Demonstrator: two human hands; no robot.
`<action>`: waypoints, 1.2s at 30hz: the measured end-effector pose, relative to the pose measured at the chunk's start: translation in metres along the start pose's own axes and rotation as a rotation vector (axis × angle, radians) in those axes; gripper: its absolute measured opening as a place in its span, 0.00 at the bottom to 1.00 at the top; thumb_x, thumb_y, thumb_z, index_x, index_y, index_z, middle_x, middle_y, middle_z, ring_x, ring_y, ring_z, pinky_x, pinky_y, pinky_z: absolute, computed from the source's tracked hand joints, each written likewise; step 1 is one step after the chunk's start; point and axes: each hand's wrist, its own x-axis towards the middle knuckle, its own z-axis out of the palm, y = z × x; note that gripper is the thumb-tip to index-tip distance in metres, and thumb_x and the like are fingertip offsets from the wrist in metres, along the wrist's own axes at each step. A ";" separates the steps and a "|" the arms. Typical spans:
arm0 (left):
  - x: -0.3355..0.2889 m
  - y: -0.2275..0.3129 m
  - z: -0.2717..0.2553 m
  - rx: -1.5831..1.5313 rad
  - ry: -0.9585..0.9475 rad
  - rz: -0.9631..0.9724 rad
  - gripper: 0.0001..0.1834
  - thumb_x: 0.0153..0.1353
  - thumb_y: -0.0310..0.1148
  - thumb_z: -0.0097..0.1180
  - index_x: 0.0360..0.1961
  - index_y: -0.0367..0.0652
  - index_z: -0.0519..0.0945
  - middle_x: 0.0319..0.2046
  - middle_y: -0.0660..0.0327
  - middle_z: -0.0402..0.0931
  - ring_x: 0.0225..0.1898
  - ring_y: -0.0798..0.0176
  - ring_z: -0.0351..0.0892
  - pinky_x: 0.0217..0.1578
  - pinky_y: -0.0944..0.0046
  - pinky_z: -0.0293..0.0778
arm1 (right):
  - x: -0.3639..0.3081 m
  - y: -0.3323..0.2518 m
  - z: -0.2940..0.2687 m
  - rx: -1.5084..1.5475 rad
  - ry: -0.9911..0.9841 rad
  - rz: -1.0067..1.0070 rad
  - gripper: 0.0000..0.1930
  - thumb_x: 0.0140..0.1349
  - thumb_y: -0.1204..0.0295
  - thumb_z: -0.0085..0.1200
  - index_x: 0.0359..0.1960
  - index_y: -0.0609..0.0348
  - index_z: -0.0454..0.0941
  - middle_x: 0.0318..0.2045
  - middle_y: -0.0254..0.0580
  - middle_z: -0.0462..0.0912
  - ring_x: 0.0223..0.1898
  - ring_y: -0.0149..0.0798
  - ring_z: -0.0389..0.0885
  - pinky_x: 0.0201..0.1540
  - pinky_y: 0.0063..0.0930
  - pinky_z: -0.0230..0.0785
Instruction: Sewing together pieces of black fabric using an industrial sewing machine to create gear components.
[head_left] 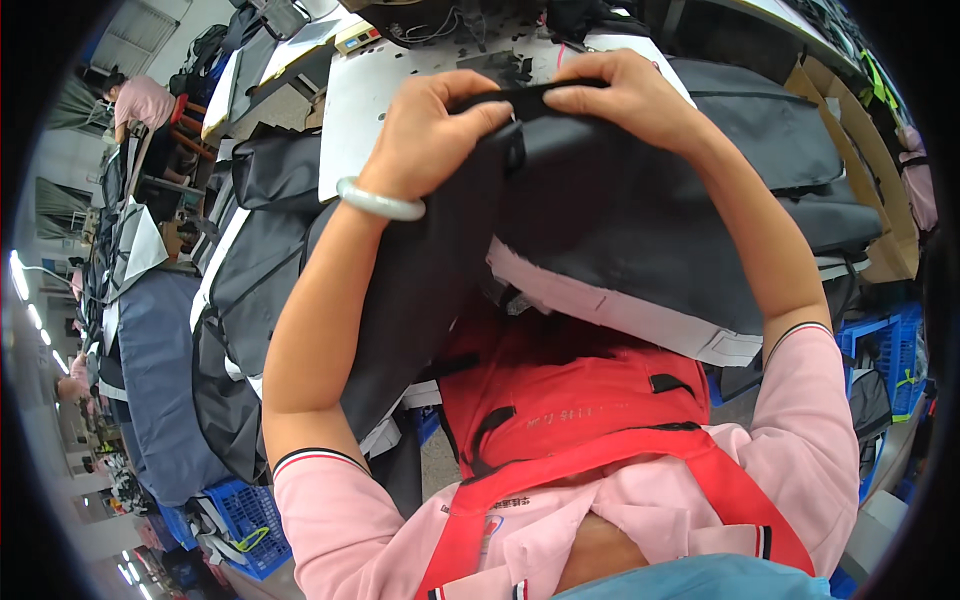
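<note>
Between my two raised hands a length of black fabric (590, 200) is held by its upper edge, and it hangs down toward my lap. My left hand (430, 130), with a pale bangle on the wrist, pinches the edge between thumb and fingers. A short way to the right, my right hand (635, 100) grips the same edge, its thumb facing the left one. Along the lower side of the fabric runs a whitish strip (620, 305). The edge between the thumbs is dark, so its details cannot be made out.
Behind my hands stands a white worktable (350, 120) with dark scraps on it. Black fabric pieces (760, 130) are heaped to the right, beside a cardboard box (890, 230). Blue baskets (255, 540) flank me low on both sides. Another person (145, 105) works at the far left.
</note>
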 end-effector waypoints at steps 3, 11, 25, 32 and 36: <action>0.025 -0.024 -0.008 0.039 0.036 -0.022 0.12 0.59 0.30 0.62 0.40 0.31 0.82 0.32 0.65 0.81 0.33 0.76 0.75 0.36 0.76 0.70 | 0.029 0.018 0.001 0.052 0.007 0.019 0.14 0.62 0.63 0.59 0.36 0.65 0.81 0.26 0.26 0.77 0.31 0.20 0.70 0.36 0.17 0.63; 0.065 -0.064 -0.011 -0.118 0.097 -0.183 0.14 0.54 0.28 0.64 0.41 0.30 0.83 0.32 0.60 0.83 0.33 0.71 0.78 0.37 0.72 0.73 | 0.068 0.052 0.005 0.060 0.016 0.135 0.18 0.60 0.61 0.61 0.43 0.64 0.82 0.33 0.30 0.81 0.36 0.24 0.75 0.44 0.18 0.65; 0.090 -0.096 -0.010 -0.256 0.152 -0.247 0.18 0.53 0.29 0.65 0.45 0.31 0.82 0.39 0.55 0.82 0.41 0.65 0.79 0.47 0.70 0.71 | 0.088 0.064 0.000 0.180 0.069 0.260 0.14 0.57 0.66 0.62 0.38 0.66 0.84 0.28 0.36 0.83 0.31 0.27 0.76 0.36 0.24 0.70; 0.091 -0.105 -0.034 -0.317 0.241 -0.300 0.19 0.54 0.28 0.64 0.47 0.31 0.81 0.41 0.57 0.82 0.43 0.66 0.78 0.47 0.70 0.71 | 0.097 0.071 -0.006 0.309 0.159 0.318 0.12 0.59 0.67 0.61 0.38 0.64 0.83 0.30 0.36 0.83 0.32 0.27 0.77 0.36 0.22 0.70; 0.052 -0.117 -0.029 -0.148 0.226 -0.326 0.19 0.58 0.35 0.62 0.44 0.29 0.81 0.38 0.57 0.82 0.39 0.67 0.78 0.42 0.68 0.71 | 0.044 0.084 -0.019 -0.228 -0.134 0.059 0.31 0.53 0.57 0.65 0.55 0.64 0.74 0.45 0.46 0.81 0.49 0.38 0.78 0.52 0.28 0.67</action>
